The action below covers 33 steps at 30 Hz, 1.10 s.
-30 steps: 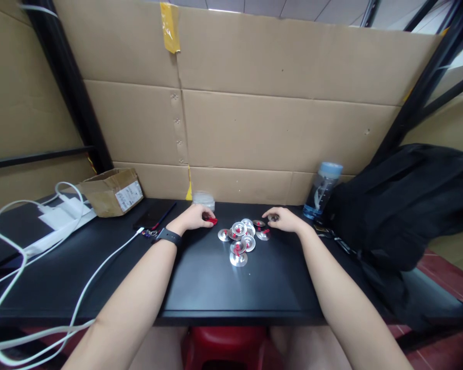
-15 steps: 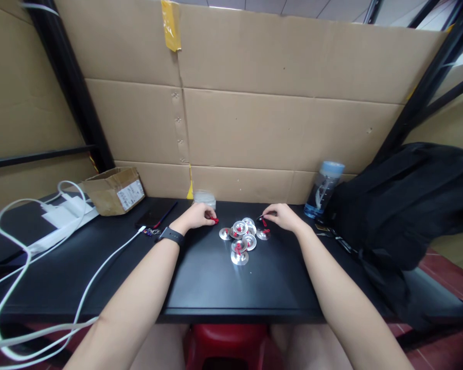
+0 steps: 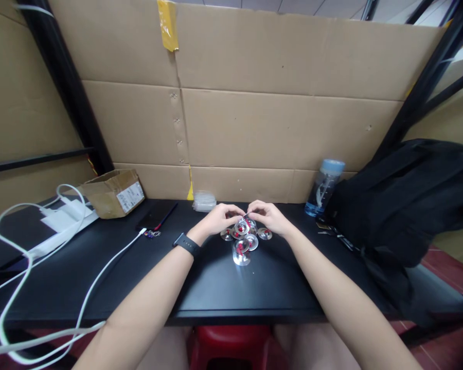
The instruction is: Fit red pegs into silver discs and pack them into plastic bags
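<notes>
Both hands meet over a small pile of silvery finger cymbals (image 3: 251, 242) with red straps. My right hand (image 3: 268, 217) pinches one finger cymbal (image 3: 246, 215), seen nearly edge-on. My left hand (image 3: 224, 218) comes to it from the other side with thumb and fingers pinched. The small red strap it held a moment earlier is now mostly hidden by the fingers. One cymbal (image 3: 264, 234) lies at the pile's right, below my right hand. Another cymbal (image 3: 241, 258) lies at the near end.
Behind my left hand is a stack of clear plastic (image 3: 204, 201) by the cardboard wall. A phone (image 3: 156, 215), white cables and an open cardboard box (image 3: 113, 194) are to the left. To the right stand a water bottle (image 3: 324, 187) and a black backpack (image 3: 405, 200).
My left hand has moved right and my right hand has moved left with its cymbal. They now come together above the far side of the pile.
</notes>
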Motion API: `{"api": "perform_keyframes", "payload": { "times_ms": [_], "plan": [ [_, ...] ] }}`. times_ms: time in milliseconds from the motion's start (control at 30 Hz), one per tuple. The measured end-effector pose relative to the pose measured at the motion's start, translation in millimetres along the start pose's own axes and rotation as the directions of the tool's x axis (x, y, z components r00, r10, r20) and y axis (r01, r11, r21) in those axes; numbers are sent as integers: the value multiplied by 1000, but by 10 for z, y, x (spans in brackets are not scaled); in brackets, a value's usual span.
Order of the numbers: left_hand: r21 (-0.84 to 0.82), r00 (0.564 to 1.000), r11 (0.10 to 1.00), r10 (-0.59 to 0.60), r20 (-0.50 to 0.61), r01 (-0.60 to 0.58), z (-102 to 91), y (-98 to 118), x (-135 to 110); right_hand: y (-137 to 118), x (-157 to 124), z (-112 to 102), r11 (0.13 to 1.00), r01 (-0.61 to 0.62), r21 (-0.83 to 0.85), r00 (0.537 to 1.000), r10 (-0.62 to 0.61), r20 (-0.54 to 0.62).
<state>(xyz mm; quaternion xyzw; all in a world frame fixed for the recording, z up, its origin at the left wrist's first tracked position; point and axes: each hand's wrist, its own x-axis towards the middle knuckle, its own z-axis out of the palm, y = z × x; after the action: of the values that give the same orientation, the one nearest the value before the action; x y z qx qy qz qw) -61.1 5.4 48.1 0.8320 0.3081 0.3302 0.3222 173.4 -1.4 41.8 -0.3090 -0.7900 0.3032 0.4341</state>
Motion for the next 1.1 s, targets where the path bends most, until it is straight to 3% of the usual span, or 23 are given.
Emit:
{"api": "perform_keyframes", "payload": {
  "times_ms": [200,367,500,600,700,800,900,1100],
  "plan": [
    [-60,999,998,20,34,-18,-5,-45,-15,-32,-14,54,988,-60,139,998,54,45],
    [-2,994,1000,0,111,0,-56,-73,5,-82,-13,46,988,-108,109,991,99,87],
    [292,986,954,-23,-166,72,-290,-166,-15,-71,-26,-69,970,-226,84,953,202,226],
    [442,956,879,-47,-290,178,-493,-317,-80,60,-44,-267,956,-295,13,954,293,59],
    [547,941,784,-136,-310,293,-623,-485,-154,289,-82,-508,887,-455,-84,883,437,-170],
    [576,918,729,-195,-344,371,-664,-595,-190,534,-138,-680,774,-535,-338,840,446,-310],
    [563,928,746,-214,-304,356,-656,-622,-189,723,-191,-723,647,-580,-494,814,435,-386],
    [594,924,710,-250,-289,378,-626,-581,-172,843,-231,-628,564,-589,-579,808,433,-399]
  ]
}}
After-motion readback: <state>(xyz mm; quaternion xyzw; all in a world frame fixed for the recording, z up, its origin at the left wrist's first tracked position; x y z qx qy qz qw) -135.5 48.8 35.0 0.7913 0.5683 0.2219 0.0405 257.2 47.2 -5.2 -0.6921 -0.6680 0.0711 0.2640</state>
